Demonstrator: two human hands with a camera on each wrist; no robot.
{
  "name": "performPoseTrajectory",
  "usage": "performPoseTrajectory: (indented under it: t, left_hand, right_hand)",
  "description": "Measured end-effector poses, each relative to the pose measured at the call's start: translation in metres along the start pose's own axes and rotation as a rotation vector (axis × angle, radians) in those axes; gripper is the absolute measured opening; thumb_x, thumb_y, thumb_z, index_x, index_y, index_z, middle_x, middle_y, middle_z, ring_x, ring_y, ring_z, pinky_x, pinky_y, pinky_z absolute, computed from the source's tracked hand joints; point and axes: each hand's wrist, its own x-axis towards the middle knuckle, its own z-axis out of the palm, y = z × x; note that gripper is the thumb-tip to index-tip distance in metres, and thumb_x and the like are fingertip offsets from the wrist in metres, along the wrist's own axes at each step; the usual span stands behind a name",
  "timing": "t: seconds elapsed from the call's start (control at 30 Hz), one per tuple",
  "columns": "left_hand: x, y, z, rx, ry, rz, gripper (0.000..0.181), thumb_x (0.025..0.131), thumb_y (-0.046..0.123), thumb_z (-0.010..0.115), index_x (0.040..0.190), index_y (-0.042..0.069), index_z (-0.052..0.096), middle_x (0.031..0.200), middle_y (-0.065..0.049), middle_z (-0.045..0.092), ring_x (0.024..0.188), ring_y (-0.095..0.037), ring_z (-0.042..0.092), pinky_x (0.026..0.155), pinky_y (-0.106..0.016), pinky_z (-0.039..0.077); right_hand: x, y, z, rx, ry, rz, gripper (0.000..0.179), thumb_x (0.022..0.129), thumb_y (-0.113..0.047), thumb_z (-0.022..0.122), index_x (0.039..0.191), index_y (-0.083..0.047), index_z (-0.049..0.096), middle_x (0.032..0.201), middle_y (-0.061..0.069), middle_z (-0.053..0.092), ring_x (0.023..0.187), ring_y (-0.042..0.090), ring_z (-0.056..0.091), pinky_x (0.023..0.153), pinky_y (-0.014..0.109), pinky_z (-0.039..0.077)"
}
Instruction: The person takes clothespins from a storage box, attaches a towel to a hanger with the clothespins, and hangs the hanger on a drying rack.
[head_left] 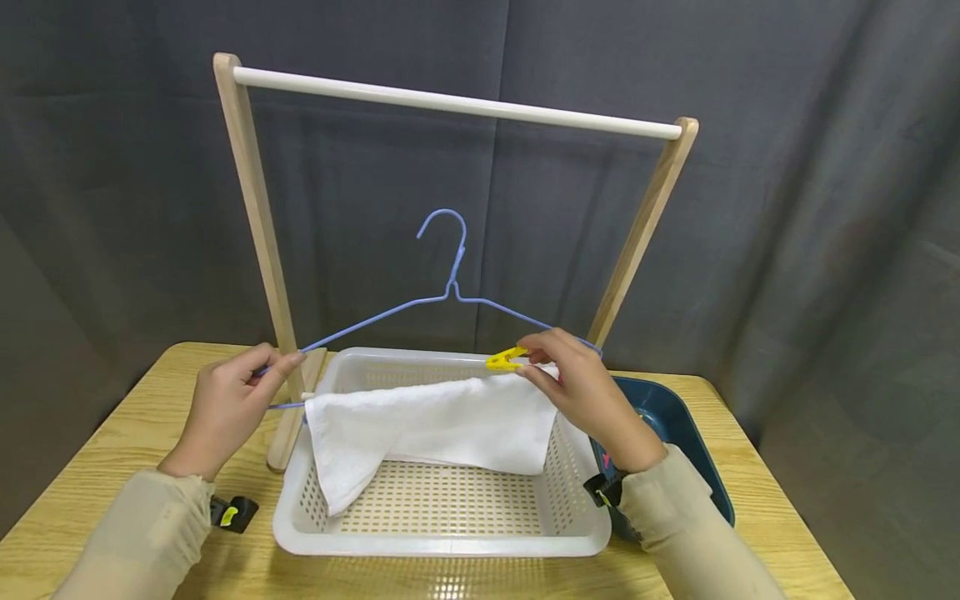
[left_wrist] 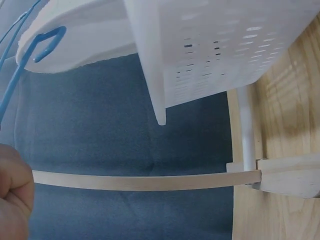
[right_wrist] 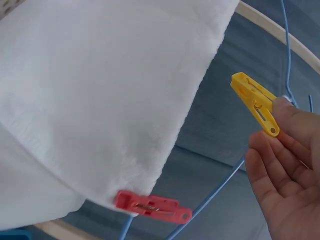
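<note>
Yellow clothespin (right_wrist: 255,102): head, right-wrist views only

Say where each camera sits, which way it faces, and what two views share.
Head: on the head, facing forward and down at the blue hanger and white basket; left hand, right hand and sleeves show.
Left wrist: on that wrist, facing the basket's outside and wooden rack; left hand partly shows.
Right wrist: on that wrist, facing the white cloth and red clothespin; the right hand shows.
Shared: head and right wrist both show the yellow clothespin.

Room between rail (head_left: 457,104) and hanger (head_left: 457,265), posts (head_left: 257,200) flanking; basket (head_left: 442,546) below
</note>
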Motion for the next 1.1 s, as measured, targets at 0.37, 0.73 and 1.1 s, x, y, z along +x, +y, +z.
performPoseTrajectory:
  t: [0.37, 0.73, 1.1]
  left_hand:
    - [0.001, 0.003, -0.003, 0.000, 0.009, -0.004, 0.029, 0.091, 0.010, 0.077, 0.070, 0.014, 0.057, 0.055, 0.010, 0.032, 0.048, -0.005, 0.030, 0.045, -0.025, 0.026]
    - [-0.001, 0.002, -0.003, -0.002, 0.017, -0.009, 0.026, 0.090, 0.010, 0.078, 0.071, 0.014, 0.060, 0.056, 0.009, 0.034, 0.050, -0.005, 0.031, 0.046, -0.023, 0.026]
    - [0.001, -0.002, 0.001, -0.030, 0.040, 0.015, 0.029, 0.088, 0.004, 0.078, 0.068, 0.013, 0.058, 0.054, 0.011, 0.030, 0.048, -0.004, 0.028, 0.045, -0.026, 0.025]
  right_hand:
    - [0.015, -0.019, 0.005, 0.037, 0.028, -0.082, 0.032, 0.086, 0.002, 0.078, 0.117, 0.002, 0.066, 0.107, 0.012, 0.067, 0.096, 0.025, 0.068, 0.085, 0.036, 0.057]
    - [0.027, -0.033, 0.017, 0.074, 0.039, -0.148, 0.027, 0.082, 0.006, 0.080, 0.106, 0.001, 0.068, 0.101, 0.011, 0.067, 0.089, 0.023, 0.068, 0.080, 0.032, 0.057]
    - [0.039, -0.044, 0.029, 0.064, 0.034, -0.231, 0.022, 0.082, 0.005, 0.081, 0.102, 0.000, 0.072, 0.094, 0.007, 0.069, 0.083, 0.020, 0.066, 0.076, 0.031, 0.056]
